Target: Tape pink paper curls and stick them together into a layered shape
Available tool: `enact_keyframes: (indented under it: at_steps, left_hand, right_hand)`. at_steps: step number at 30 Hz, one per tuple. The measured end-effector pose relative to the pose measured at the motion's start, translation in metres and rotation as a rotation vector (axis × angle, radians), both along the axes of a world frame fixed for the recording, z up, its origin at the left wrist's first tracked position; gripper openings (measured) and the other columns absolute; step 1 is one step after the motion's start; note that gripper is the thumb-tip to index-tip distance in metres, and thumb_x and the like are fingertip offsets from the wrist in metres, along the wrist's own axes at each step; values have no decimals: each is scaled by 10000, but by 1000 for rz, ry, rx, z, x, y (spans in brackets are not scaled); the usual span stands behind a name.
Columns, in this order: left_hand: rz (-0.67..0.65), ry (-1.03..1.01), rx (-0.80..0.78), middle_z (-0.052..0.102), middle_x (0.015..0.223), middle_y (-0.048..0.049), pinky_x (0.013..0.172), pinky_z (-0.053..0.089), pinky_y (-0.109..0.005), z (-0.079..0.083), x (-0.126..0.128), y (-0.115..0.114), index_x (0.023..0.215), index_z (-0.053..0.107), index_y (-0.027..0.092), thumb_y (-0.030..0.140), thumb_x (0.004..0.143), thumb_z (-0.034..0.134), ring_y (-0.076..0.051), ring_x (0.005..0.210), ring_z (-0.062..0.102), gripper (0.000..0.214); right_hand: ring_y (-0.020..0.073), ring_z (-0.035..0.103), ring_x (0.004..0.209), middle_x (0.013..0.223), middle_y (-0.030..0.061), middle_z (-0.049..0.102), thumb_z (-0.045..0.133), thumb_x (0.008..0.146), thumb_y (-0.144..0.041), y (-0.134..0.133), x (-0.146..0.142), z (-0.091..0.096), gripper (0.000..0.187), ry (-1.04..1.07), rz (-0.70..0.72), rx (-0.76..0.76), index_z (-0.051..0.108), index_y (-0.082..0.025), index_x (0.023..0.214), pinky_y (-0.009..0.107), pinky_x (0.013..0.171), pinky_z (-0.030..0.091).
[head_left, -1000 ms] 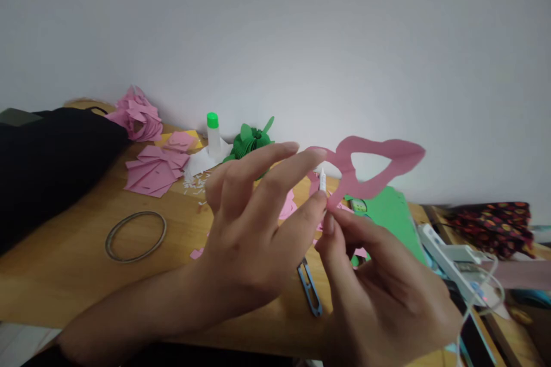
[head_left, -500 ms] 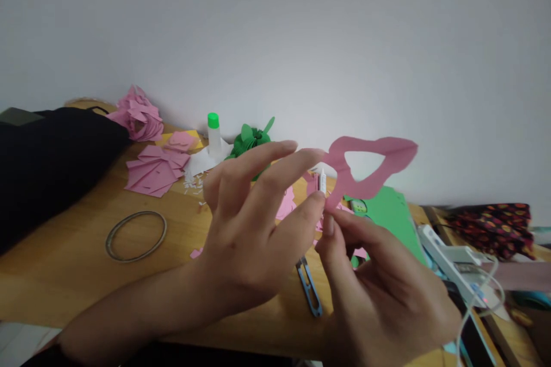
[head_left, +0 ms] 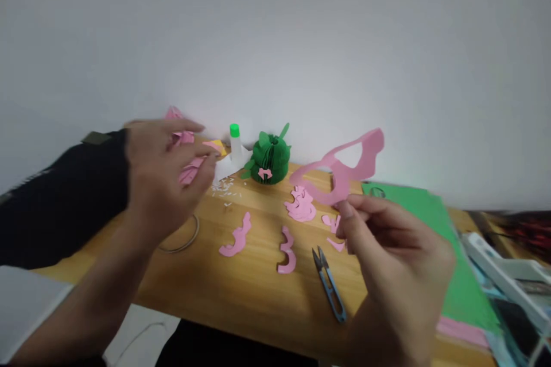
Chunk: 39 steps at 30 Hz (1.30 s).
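Observation:
My right hand (head_left: 396, 264) is closed, pinching the lower edge of a pink paper cutout (head_left: 344, 169) with a hole in it, held up above the wooden table (head_left: 258, 304). My left hand (head_left: 161, 180) hovers to the left, blurred, with fingers spread and nothing in it. It is over a metal ring (head_left: 185, 239) and in front of a pile of pink paper (head_left: 187, 172). Blue snips (head_left: 329, 284) lie on the table just left of my right hand.
A glue bottle with a green cap (head_left: 235, 143) and a green paper ball (head_left: 270, 157) stand by the wall. Pink scraps (head_left: 287, 249) lie mid-table. A black bag (head_left: 64, 195) sits left, a green sheet (head_left: 413, 223) and a white device (head_left: 503, 275) right.
My left hand let go of the cutout and swung left. My right hand keeps the cutout, now tilted. The view shifted, showing more of the table's middle.

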<state>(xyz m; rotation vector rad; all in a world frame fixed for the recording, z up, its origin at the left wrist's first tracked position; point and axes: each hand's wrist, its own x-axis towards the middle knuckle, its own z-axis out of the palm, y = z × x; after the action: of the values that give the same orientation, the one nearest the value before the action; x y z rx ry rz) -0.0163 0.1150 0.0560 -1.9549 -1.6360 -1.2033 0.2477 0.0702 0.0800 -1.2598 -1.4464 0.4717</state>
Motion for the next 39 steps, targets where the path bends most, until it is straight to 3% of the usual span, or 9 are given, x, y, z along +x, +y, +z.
enact_keyframes:
  at_steps: [5,9,14,19,25,28,30,35,39]
  left_hand:
    - [-81,189,-415,718,979,-56,857,501,-439,-62,-39,41,690,712,210,266,821,531,-259,942,634,230]
    - [-105,276,-572,712,973,-97,875,456,-474,-77,-40,51,607,676,203,257,798,568,-306,1003,598,225]
    - [-111,291,-669,674,918,-130,872,413,-476,-68,-39,58,611,643,185,383,837,558,-329,1009,553,312]
    - [-105,230,-717,633,906,-116,886,396,-463,-66,-38,62,590,560,186,344,852,496,-308,999,536,313]
    - [-135,12,-702,599,828,-96,926,390,-517,-61,-32,57,685,542,186,271,733,564,-328,990,547,101]
    - [-207,-167,-642,622,901,-115,988,364,-539,-47,-15,47,737,562,182,355,753,554,-338,1056,529,174]
    - [-319,-297,-618,647,932,-118,991,399,-484,-33,4,32,762,583,181,442,838,456,-304,1058,547,300]
    - [-750,-547,-719,700,837,-105,713,528,-319,7,56,-20,851,664,154,607,927,263,-202,778,665,610]
    - [-1100,-929,-871,692,768,-56,658,496,-270,25,70,-51,736,676,165,678,788,607,-164,716,640,520]
  right_hand:
    - [87,504,458,544,-35,587,743,792,-232,8,-2,1,55,100,17,-52,740,-183,819,196,385,380]
    - [60,450,382,489,-48,580,728,763,-212,14,1,7,44,176,132,-100,727,-169,757,175,342,328]
    - [64,447,351,426,-49,562,733,707,-227,13,12,5,91,244,258,-254,697,-143,712,172,331,312]
    - [49,400,342,448,-49,567,742,723,-279,4,16,-11,155,283,290,-367,699,-131,738,174,339,307]
    - [40,408,360,454,-53,560,760,701,-284,-12,13,-23,168,369,368,-472,690,-135,736,161,361,311]
    - [41,413,346,435,-50,554,768,680,-301,-19,7,-20,183,435,410,-487,674,-144,694,158,347,299]
    - [45,418,333,423,-54,548,775,659,-306,-23,2,-15,189,461,447,-491,667,-152,681,159,329,299]
    - [42,420,336,436,-58,558,735,691,-298,-36,-9,-5,156,452,558,-466,652,-166,708,157,321,295]
    - [36,392,350,462,-64,539,691,735,-284,-50,-10,1,134,391,580,-444,627,-168,713,168,338,291]
